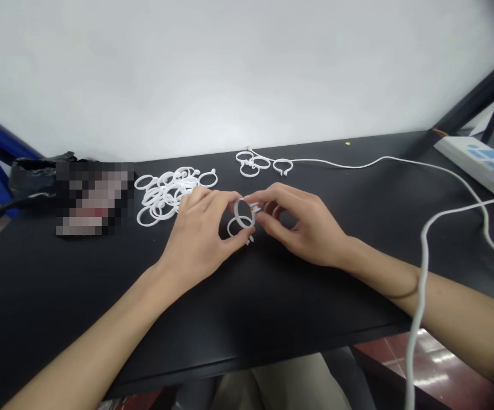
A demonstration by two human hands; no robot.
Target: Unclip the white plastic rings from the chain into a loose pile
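My left hand (197, 236) and my right hand (300, 225) meet over the middle of the black table (101, 307). Between their fingertips they pinch two white plastic rings (243, 219), one upright and one lower, touching each other. The left thumb and fingers wrap one side of the rings. On the other side, the right thumb and forefinger grip a small clasp part. A heap of several loose white rings (167, 193) lies just behind my left hand. A short linked run of white rings (257, 162) lies farther back.
A white cord (421, 267) runs from the linked rings across the table's right side and hangs over the front edge. A white power strip (480, 162) sits at the far right. Dark items, partly pixelated, (58, 182) lie at the back left by a white wall.
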